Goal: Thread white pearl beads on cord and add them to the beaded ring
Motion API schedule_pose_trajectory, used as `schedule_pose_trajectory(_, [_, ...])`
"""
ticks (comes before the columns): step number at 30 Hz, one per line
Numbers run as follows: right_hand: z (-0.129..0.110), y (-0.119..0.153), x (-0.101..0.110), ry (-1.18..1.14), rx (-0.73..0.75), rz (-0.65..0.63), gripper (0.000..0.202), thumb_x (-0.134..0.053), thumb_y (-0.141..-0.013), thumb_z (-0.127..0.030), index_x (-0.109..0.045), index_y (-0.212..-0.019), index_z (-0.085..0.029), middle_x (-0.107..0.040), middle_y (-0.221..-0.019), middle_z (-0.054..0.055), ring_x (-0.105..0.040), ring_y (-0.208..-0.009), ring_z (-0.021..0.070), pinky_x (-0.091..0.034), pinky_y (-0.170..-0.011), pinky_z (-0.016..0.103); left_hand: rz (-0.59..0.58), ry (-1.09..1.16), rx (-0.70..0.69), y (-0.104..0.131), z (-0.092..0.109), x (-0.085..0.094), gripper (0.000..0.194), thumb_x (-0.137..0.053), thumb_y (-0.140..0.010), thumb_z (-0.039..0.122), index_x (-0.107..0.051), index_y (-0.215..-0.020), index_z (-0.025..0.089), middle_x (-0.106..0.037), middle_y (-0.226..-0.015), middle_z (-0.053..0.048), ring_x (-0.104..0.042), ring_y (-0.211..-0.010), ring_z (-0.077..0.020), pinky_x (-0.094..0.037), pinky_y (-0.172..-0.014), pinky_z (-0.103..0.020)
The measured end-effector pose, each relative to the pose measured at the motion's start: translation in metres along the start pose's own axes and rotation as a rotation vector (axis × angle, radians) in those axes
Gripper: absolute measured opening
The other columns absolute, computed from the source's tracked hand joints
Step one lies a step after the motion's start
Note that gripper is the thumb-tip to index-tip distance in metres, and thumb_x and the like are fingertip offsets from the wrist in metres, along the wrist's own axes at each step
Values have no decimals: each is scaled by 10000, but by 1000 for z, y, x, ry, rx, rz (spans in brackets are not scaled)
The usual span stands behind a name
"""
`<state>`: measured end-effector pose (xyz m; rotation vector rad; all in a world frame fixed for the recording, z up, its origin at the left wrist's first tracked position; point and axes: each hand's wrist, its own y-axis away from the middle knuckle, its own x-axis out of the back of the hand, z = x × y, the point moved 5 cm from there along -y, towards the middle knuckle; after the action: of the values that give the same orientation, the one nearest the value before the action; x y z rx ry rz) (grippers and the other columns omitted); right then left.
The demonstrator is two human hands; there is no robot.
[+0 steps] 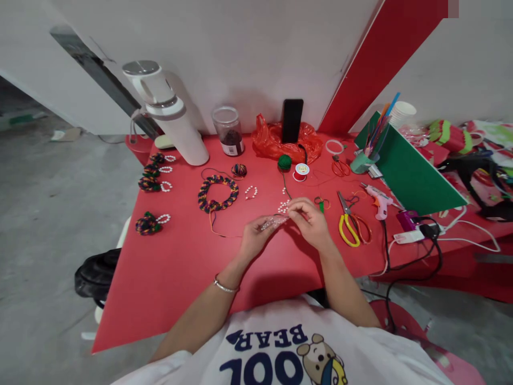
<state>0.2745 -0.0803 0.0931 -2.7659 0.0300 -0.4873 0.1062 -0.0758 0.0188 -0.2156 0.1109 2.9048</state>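
Note:
My left hand [255, 236] is closed on a small clear glittery thing, perhaps a plastic bag [271, 223]; its contents are too small to make out. With thumb and fingers together, my right hand [309, 223] pinches the other end of it. Just beyond my fingers lie loose white beads [282, 206]. A ring of white beads [251, 192] rests to the left of them, beside a braided multicolour yarn loop [218, 193] with trailing yarn ends. Behind the loose beads sit a green yarn ball [284, 162] and a spool [301, 171].
Yellow-handled scissors [349, 227], a pink glue gun [380, 200] and a power strip [409, 236] with cables occupy the right side. Braided pieces with bead loops [149, 223] line the left edge. A white thermos [176, 125], jar [227, 131], red bag [266, 140] and phone [292, 121] stand behind.

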Motion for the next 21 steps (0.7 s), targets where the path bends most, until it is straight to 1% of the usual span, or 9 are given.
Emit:
schedule_pose_trajectory(2, [-3, 2, -5, 12, 3, -25, 156, -613, -981, -353, -685, -889, -251, -710, -1072, 59, -663, -1032, 209, -526, -938, 375, 21, 13, 21, -1, -3, 1, 355, -837, -777, 477, -821, -978, 185, -812, -1051, -99, -756, -983, -248, -591, -964, -402])
schedule_pose_trajectory(5, [-4, 1, -9, 66, 11, -37, 147, -622, -981, -343, -704, -893, -259, -719, -1108, 62, -662, -1062, 221, -522, -976, 408, 37, 28, 41, -1, -5, 2, 376, -851, -753, 488, -817, -961, 177, -813, -1023, -102, -755, -937, -242, -598, -926, -398])
schedule_pose_trajectory(10, [-11, -1, -15, 125, 64, -34, 130, -632, -983, -310, -729, -906, -269, -722, -1110, 59, -644, -1084, 226, -519, -972, 407, 49, 15, 32, -2, -4, 4, 369, -853, -733, 480, -814, -949, 184, -814, -1002, -91, -748, -938, -243, -594, -920, -396])
schedule_pose_trajectory(15, [-12, -2, -23, 135, 66, -55, 128, -630, -982, -309, -728, -910, -268, -733, -1105, 55, -654, -1088, 226, -503, -1011, 417, 73, -4, 13, -3, -7, 6, 350, -850, -718, 469, -810, -917, 184, -805, -939, -72, -733, -858, -221, -584, -859, -364])
schedule_pose_trajectory(18, [-11, -1, -26, 100, 54, -47, 131, -620, -982, -304, -718, -908, -259, -743, -1085, 58, -667, -1065, 222, -520, -980, 404, 84, 5, 9, -4, -9, 7, 340, -855, -713, 468, -807, -888, 181, -795, -920, -64, -718, -835, -207, -570, -848, -350])
schedule_pose_trajectory(21, [-9, -1, -26, 67, 24, -19, 145, -606, -984, -313, -704, -894, -257, -750, -1053, 61, -677, -1049, 221, -539, -936, 387, 88, 49, 22, -4, -11, 8, 360, -862, -715, 469, -803, -918, 178, -790, -951, -69, -710, -855, -203, -559, -874, -352])
